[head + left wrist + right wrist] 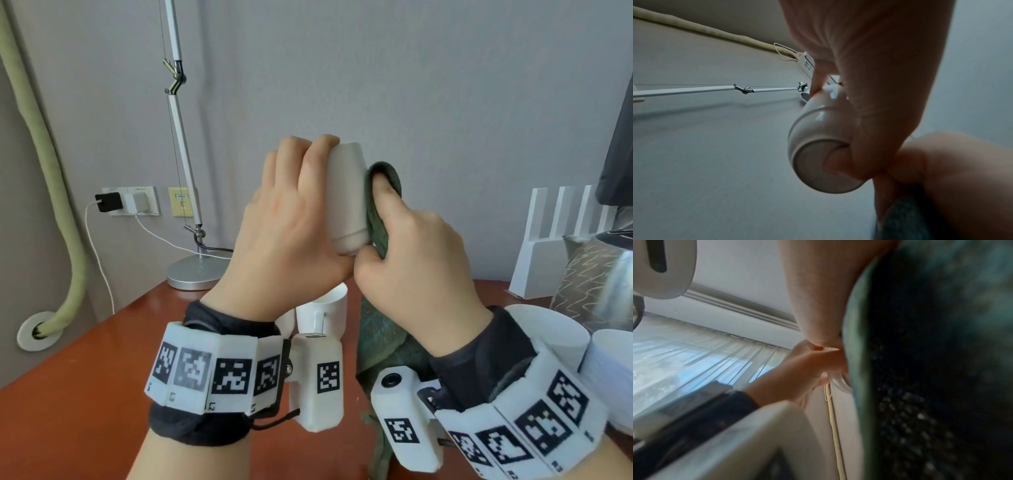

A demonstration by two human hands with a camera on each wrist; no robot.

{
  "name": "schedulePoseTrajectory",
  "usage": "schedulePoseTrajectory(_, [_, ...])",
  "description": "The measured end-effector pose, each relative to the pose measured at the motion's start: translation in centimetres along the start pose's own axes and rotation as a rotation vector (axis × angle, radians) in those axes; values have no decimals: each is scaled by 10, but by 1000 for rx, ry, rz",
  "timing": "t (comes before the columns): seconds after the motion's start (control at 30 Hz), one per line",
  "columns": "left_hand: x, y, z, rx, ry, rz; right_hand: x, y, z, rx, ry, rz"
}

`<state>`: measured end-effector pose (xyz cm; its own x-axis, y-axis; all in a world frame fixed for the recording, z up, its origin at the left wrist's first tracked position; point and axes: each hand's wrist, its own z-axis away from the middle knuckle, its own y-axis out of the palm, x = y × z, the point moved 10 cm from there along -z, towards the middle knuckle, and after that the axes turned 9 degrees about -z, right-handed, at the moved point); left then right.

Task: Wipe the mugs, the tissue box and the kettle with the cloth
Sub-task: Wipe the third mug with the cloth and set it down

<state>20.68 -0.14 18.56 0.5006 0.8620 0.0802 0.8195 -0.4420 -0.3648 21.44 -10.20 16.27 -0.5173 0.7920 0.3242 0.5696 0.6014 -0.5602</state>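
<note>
Wrist bands (219, 373): nearest the camera, marker-covered, one on each wrist.
Left hand (291, 222): fingers and thumb curled round a pale mug (346, 195), lifted above the table (85, 394), base toward the camera.
Right hand (411, 246): pinches the dark green cloth (380, 219) against the mug's right side.
Other mugs: one (322, 315) stands below the hands.
</note>
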Motion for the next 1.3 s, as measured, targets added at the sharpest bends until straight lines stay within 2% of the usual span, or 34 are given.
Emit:
schedulePoseTrajectory(0.1, [4, 2, 0, 6, -39, -21, 11, -3, 2, -104, -72, -3])
schedulePoseTrajectory(0.2, [6, 5, 0, 30, -63, -28, 16, -3, 4, -119, -115, 6])
schedulePoseTrajectory(0.37, [-6, 14, 2, 108, 24, 2, 24, -4, 7, -105, -158, -4])
schedulePoseTrajectory(0.43, [-7, 15, 2, 112, 38, 19, 20, -4, 5, -81, -92, 45])
schedulePoseTrajectory(0.5, [-8, 14, 3, 105, 55, 10, 11, 0, 2, 16, -4, 143])
schedulePoseTrajectory(0.6, [-7, 11, 2, 75, 59, 8, 4, 3, 2, 90, 22, 76])
schedulePoseTrajectory(0.67, [-4, 4, 0, 28, 33, 22, -2, -1, 1, 71, 51, 14])
schedulePoseTrajectory(0.8, [4, -9, -2, -59, -20, 16, 3, -1, 2, 49, 61, 82])
schedulePoseTrajectory(0.9, [14, -11, -1, -103, -86, -6, 15, 0, 5, -32, 0, 27])
schedulePoseTrajectory(1.03, [23, -14, 2, -174, -173, 30, 21, 11, 7, -22, -60, 0])
schedulePoseTrajectory(1.17, [31, -15, 4, -188, -270, 143, 15, 13, 7, -24, -65, -56])
schedulePoseTrajectory(1.3, [44, -10, 7, -175, -335, 249, 17, 7, 6, -56, -163, -93])
